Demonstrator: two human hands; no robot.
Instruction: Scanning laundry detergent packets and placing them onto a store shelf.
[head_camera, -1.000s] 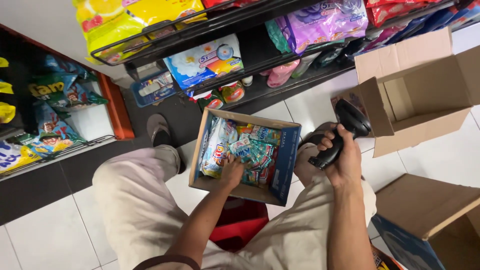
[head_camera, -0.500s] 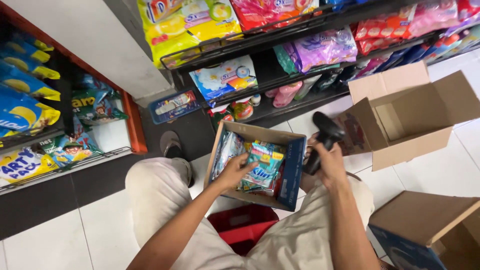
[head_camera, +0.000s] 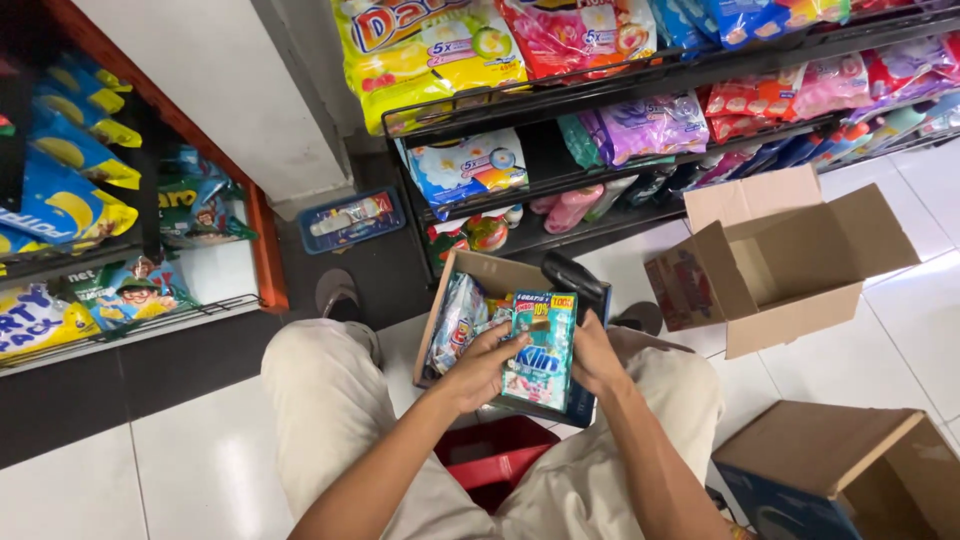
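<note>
Fingers (head_camera: 497, 343) of the left hand (head_camera: 480, 368) curl round the left edge of a teal detergent sachet pack (head_camera: 541, 349), while the right hand (head_camera: 594, 358) closes on its right edge and also keeps a black handheld scanner (head_camera: 577, 279) against it. Both hold the pack upright over an open cardboard box (head_camera: 470, 272) of similar sachets resting on the person's lap, in front of the black wire shelf (head_camera: 640, 85).
</note>
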